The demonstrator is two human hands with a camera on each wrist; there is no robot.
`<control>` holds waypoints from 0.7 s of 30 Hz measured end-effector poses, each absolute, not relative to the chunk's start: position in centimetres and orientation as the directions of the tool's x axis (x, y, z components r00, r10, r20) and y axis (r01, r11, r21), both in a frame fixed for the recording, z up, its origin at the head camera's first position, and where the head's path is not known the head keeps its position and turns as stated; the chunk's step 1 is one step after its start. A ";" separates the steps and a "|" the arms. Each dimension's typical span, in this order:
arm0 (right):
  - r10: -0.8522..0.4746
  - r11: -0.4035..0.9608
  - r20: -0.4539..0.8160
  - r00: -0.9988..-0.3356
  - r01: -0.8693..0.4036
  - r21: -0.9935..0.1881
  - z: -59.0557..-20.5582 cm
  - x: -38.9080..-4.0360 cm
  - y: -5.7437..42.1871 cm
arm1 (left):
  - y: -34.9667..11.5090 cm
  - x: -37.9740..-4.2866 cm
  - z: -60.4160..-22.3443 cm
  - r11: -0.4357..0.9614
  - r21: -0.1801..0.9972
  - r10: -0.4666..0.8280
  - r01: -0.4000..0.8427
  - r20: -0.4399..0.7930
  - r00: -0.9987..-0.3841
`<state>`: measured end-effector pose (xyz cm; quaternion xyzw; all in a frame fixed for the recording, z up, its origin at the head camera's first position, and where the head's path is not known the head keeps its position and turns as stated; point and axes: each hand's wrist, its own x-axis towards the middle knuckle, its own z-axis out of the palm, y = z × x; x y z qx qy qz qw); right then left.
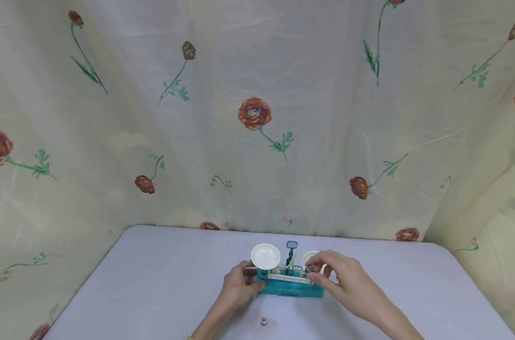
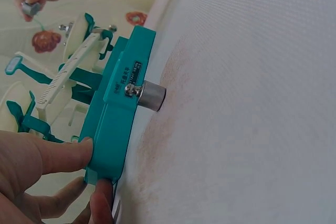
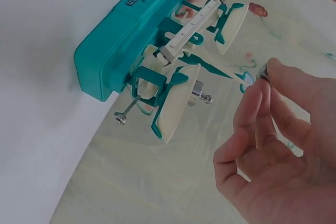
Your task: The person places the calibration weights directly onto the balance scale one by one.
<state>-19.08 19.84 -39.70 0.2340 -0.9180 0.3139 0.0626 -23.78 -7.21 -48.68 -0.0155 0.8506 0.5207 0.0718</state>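
Note:
A teal balance scale (image 1: 289, 288) with two white pans stands on the table. At its left end, my left hand (image 1: 236, 286) grips the base, thumb (image 2: 73, 154) on the front side and fingers around the end. My right hand (image 1: 346, 281) pinches a small metal weight (image 3: 263, 72) between thumb and fingertips, apart from the scale and close over the right pan (image 3: 176, 106). Another knobbed metal weight (image 3: 195, 94) sits in that pan. The left pan (image 1: 265, 257) shows a bare white inside in the head view.
A third metal weight (image 1: 263, 321) stands on the table in front of the scale. The table is covered with a pale cloth (image 1: 164, 283). Behind it and at both sides hangs a flowered curtain (image 1: 308, 165).

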 end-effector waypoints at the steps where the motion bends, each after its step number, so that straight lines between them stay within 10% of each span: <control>1: -0.379 0.700 0.269 -0.885 -0.465 -0.542 -39.7 -19.1 19.8 | -7.2 -23.8 -48.6 0.459 0.883 0.048 -0.101 -0.138 -0.989; 21: -0.254 0.752 0.375 -0.891 -0.426 -0.503 -40.5 -19.8 19.9 | -7.3 -23.8 -48.5 0.450 0.888 0.058 -0.095 -0.136 -0.989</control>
